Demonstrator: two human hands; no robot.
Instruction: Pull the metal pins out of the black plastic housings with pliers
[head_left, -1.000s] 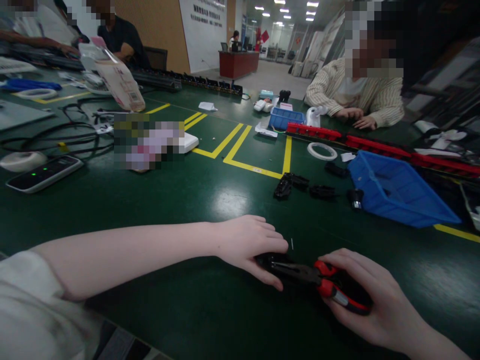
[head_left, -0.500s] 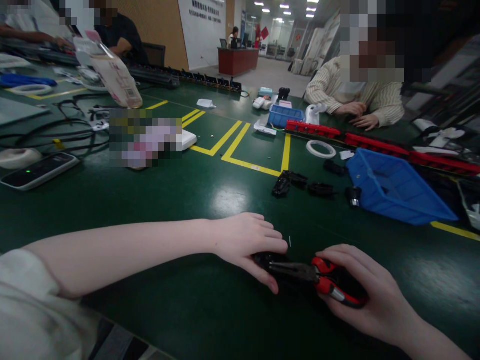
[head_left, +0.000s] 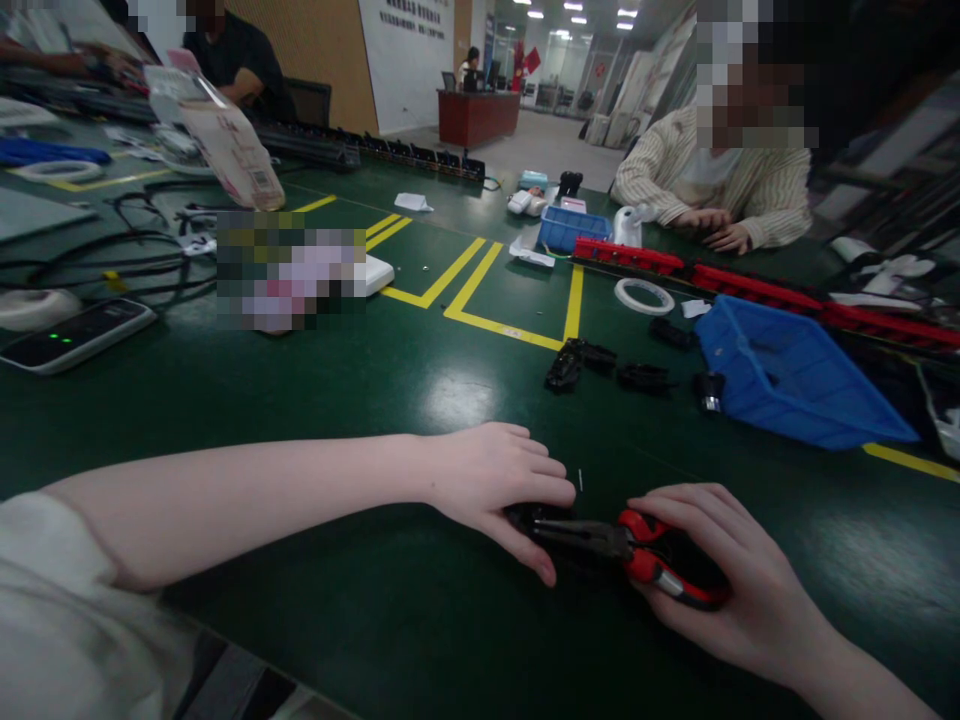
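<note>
My right hand (head_left: 739, 580) is wrapped round the red and black handles of needle-nose pliers (head_left: 637, 545). Their jaws point left and reach a small black part (head_left: 529, 517). That part is held under my left hand (head_left: 495, 480), between thumb and curled fingers, and most of it is hidden. Whether the jaws grip the part or only touch it, I cannot tell. A thin metal pin (head_left: 580, 480) lies on the green table (head_left: 360, 620) just beyond my left fingertips.
Several black parts (head_left: 581, 362) lie ahead, beside a tilted blue bin (head_left: 802, 375). A tape roll (head_left: 643, 296) and a long red strip (head_left: 750, 290) are farther back. At left are cables (head_left: 112, 265) and a grey device (head_left: 79, 335). A person in a striped top (head_left: 652, 165) sits across the table.
The pliers and my right hand have shifted slightly left, bringing the jaws deeper toward the black part. My left hand stays in place.
</note>
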